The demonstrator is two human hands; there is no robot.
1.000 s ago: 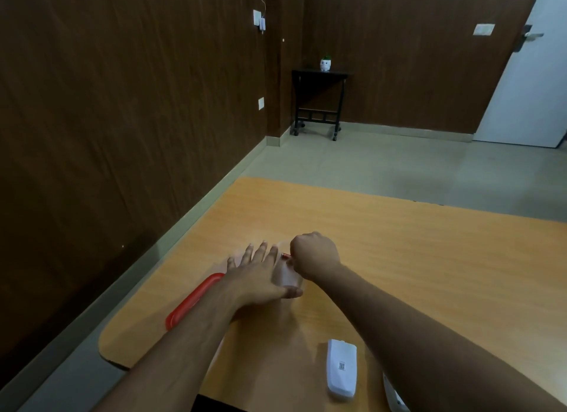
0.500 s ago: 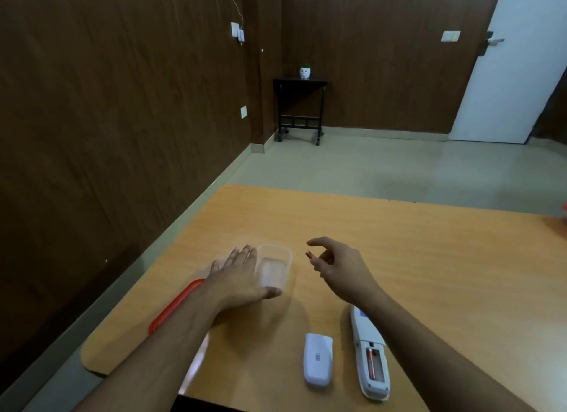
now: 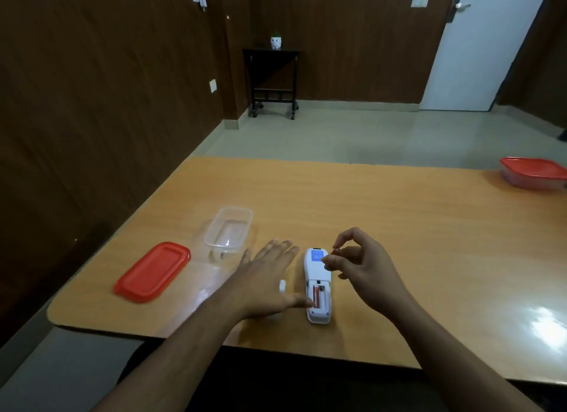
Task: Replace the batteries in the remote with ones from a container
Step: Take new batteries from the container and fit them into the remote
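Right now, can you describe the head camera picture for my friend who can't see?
The right hand pinches a small battery above a white remote lying back-up, one battery already inside. The flat left hand touches the remote. An open clear container and its red lid sit left on the table.

The table (image 3: 368,215) is smooth orange wood-look laminate, glossy enough to throw glare at its near right. The near container (image 3: 228,230) is clear plastic, its lid (image 3: 152,272) red plastic; the remote (image 3: 318,285) is white plastic.
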